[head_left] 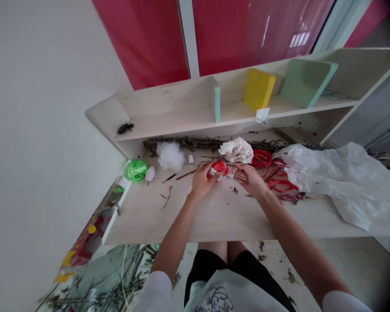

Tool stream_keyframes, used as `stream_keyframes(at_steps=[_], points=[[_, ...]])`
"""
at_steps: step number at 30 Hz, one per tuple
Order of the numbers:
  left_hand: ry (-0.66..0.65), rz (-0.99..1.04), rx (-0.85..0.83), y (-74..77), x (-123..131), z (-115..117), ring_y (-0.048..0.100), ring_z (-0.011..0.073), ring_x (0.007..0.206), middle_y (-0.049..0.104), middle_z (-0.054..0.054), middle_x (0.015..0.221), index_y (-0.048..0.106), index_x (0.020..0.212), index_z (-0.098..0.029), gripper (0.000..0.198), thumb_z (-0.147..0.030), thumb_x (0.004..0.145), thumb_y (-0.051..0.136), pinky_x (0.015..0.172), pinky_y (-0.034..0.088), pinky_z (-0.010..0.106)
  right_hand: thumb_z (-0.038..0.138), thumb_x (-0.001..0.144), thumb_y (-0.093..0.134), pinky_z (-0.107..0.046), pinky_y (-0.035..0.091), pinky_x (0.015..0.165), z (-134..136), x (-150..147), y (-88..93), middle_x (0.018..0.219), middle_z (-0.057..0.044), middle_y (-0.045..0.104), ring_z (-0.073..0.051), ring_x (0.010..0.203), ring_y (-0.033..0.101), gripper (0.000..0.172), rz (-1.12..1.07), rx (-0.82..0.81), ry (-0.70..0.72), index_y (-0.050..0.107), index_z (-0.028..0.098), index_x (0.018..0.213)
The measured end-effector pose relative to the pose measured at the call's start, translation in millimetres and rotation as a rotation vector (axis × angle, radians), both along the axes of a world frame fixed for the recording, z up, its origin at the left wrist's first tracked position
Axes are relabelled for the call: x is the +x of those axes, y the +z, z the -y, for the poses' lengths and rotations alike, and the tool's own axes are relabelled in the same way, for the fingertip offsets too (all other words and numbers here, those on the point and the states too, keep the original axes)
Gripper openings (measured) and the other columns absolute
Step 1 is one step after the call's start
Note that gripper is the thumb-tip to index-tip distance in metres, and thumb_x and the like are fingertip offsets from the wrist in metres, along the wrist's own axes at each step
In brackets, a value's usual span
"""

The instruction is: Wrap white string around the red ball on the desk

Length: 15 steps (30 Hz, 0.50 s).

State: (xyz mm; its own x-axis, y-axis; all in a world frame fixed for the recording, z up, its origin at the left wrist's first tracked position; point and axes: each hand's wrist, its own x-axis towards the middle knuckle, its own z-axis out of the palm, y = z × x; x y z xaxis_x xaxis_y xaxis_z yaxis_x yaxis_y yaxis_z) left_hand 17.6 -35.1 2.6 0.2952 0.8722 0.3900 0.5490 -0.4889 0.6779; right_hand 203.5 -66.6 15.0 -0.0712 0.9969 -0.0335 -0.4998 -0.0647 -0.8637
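Over the pale desk, my left hand (202, 181) is wrapped round a ball (219, 170) bound in red and white strips. My right hand (248, 178) is closed in a pinch just right of the ball; a thin light line runs from its fingertips toward the ball, too fine to identify. Behind the ball lies a crumpled white wad (236, 150). Beside the right hand are a coil of red ribbon (261, 158) and loose red strips (282, 185). A small white spool (190, 159) stands left of the ball.
White fluff (170, 156), a green ribbon ball (135, 170) and a small white ball on a stick (150, 173) lie left. A bundle of dry twigs (195, 142) runs along the back. A plastic bag (341, 177) covers the right side. A shelf (169, 123) with dividers stands behind.
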Motion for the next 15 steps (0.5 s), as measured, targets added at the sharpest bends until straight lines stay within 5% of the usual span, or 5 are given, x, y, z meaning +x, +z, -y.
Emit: stream_keyframes(at_steps=[15], points=[[0.065,0.123,-0.045,-5.1,-1,-6,0.064,0.0217,0.098,0.071,0.008,0.106,0.067,0.108,-0.02,0.037,-0.049,0.087,0.059,0.09,0.045,0.032,0.05,0.07,0.067,-0.026,0.012,0.046,5,-18,-11.9,0.046,0.008,0.028,-0.006,0.044,0.02,0.034,0.331,0.008,0.186,0.063,0.016,0.065]])
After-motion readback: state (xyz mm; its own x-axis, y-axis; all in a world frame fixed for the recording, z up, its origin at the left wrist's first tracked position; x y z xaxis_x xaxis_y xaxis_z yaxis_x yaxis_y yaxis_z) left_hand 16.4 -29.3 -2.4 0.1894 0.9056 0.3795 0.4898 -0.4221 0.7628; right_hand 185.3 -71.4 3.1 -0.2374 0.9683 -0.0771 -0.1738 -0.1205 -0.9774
